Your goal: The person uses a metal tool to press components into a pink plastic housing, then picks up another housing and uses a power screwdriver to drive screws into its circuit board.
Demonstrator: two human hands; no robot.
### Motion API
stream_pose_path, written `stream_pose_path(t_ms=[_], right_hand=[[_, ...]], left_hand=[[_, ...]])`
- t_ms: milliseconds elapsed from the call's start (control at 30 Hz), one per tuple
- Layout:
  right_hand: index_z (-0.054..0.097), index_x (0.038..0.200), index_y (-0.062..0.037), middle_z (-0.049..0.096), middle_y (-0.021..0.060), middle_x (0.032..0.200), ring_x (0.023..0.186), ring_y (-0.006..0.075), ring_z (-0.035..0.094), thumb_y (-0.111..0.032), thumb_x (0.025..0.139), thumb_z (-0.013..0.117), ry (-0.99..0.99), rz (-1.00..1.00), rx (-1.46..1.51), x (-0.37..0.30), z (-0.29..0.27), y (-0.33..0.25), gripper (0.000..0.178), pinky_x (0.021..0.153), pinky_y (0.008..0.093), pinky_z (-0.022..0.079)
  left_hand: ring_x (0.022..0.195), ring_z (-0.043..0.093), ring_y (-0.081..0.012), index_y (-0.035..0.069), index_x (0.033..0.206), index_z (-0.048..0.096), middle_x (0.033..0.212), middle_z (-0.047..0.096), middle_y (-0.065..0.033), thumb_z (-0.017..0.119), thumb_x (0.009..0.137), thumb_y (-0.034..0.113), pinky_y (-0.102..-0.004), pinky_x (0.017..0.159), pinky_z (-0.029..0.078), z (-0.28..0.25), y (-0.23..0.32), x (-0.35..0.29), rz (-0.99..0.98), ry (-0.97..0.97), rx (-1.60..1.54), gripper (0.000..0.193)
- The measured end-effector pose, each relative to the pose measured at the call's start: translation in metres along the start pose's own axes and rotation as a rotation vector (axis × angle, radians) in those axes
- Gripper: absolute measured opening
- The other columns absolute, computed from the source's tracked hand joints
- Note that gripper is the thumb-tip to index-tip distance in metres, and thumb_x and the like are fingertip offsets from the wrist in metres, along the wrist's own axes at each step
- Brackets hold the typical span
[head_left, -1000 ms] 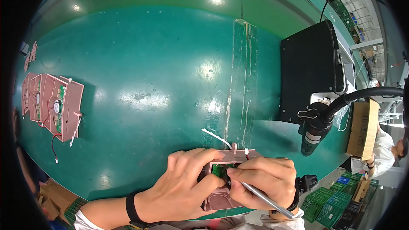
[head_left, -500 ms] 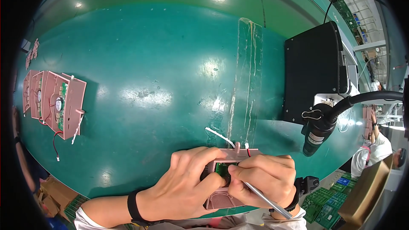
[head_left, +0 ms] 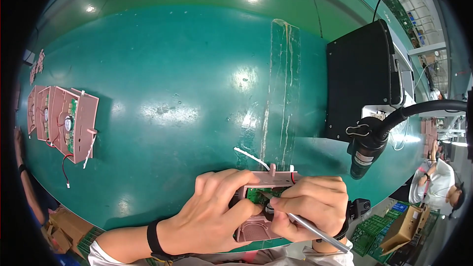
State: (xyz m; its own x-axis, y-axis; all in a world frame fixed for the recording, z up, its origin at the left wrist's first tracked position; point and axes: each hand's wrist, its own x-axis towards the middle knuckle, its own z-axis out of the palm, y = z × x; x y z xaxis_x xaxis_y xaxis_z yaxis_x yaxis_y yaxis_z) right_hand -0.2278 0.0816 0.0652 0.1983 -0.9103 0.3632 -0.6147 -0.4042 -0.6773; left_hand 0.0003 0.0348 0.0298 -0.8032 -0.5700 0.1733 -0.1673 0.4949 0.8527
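Note:
At the near table edge, my left hand (head_left: pixel 212 207) is closed on a pink plastic housing (head_left: pixel 256 234), with its thumb and fingers over the rim. A green circuit board (head_left: pixel 253 195) shows inside it. My right hand (head_left: pixel 313 207) grips a slim, silver pen-shaped metal tool (head_left: pixel 318 228). Its pointed tip is over the board; whether it touches cannot be seen. Part of a dark round component beneath the right fingers is hidden. A white strip (head_left: pixel 251 157) and a red wire (head_left: pixel 292 177) come out at the housing's far side.
Several pink housings (head_left: pixel 84 128) with boards and wires stand at the left. A black box (head_left: pixel 359 79) and a thick-corded black cylindrical device (head_left: pixel 363 155) are at the right. Clear tape (head_left: pixel 281 88) crosses the green table. Another person (head_left: pixel 438 187) sits far right; a person's arm (head_left: pixel 29 192) shows left.
My right hand has shifted slightly right with the metal tool, uncovering its tip and more of the circuit board. The left hand keeps its hold on the housing.

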Motion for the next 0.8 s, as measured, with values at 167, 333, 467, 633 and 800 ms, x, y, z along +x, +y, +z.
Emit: stream_pose_path(t_ms=[167, 333, 467, 633, 800], right_hand=[[0.073, 0.079, -0.0014, 0.068, 0.0058, 0.068, 0.047, 0.0147, 0.059, -0.004, 0.072, 0.077, 0.032, -0.006, 0.036, -0.0006, -0.0016, 0.0005, 0.009, 0.044, 0.0261, 0.046], [0.072, 0.085, -0.0002, 0.071, 0.0079, 0.072, 0.051, 0.0156, 0.062, -0.003, 0.074, 0.078, 0.144, 0.074, 0.142, -0.0046, -0.0012, 0.003, 0.013, 0.048, 0.0267, 0.05], [0.071, 0.089, 0.0001, 0.072, 0.0086, 0.075, 0.053, 0.0163, 0.064, -0.001, 0.074, 0.078, 0.157, 0.088, 0.188, -0.0052, 0.0019, 0.0029, 0.016, 0.05, 0.0272, 0.052], [0.071, 0.089, 0.0001, 0.073, 0.0086, 0.076, 0.056, 0.0165, 0.065, 0.0, 0.074, 0.078, 0.148, 0.081, 0.195, -0.0063, 0.0029, 0.0024, 0.017, 0.052, 0.0271, 0.052], [0.071, 0.089, -0.0003, 0.073, 0.0085, 0.076, 0.056, 0.0164, 0.066, 0.0, 0.076, 0.078, 0.14, 0.073, 0.167, -0.0069, 0.0053, 0.0036, 0.015, 0.052, 0.0276, 0.053]], left_hand=[[0.129, 0.05, -0.0375, 0.012, 0.111, 0.063, 0.143, 0.049, -0.0153, 0.088, 0.079, 0.033, -0.0491, 0.101, 0.038, 0.002, -0.001, -0.0006, -0.005, -0.006, 0.013, 0.046], [0.127, 0.049, -0.0359, 0.014, 0.113, 0.064, 0.146, 0.05, -0.0139, 0.089, 0.078, 0.035, -0.0483, 0.101, 0.037, 0.0001, 0.0015, 0.0029, -0.014, -0.034, 0.019, 0.048], [0.126, 0.049, -0.0353, 0.015, 0.115, 0.063, 0.147, 0.05, -0.0136, 0.09, 0.077, 0.037, -0.0478, 0.102, 0.036, 0.0009, 0.0016, 0.0024, -0.006, -0.064, 0.06, 0.051], [0.125, 0.049, -0.0362, 0.015, 0.117, 0.062, 0.143, 0.049, -0.0152, 0.091, 0.076, 0.037, -0.0481, 0.102, 0.036, 0.0021, 0.001, 0.0021, -0.003, -0.042, 0.052, 0.054], [0.125, 0.048, -0.0376, 0.015, 0.119, 0.06, 0.138, 0.048, -0.0164, 0.092, 0.075, 0.035, -0.0491, 0.102, 0.037, 0.0053, -0.0016, -0.0033, -0.007, -0.01, 0.023, 0.058]])
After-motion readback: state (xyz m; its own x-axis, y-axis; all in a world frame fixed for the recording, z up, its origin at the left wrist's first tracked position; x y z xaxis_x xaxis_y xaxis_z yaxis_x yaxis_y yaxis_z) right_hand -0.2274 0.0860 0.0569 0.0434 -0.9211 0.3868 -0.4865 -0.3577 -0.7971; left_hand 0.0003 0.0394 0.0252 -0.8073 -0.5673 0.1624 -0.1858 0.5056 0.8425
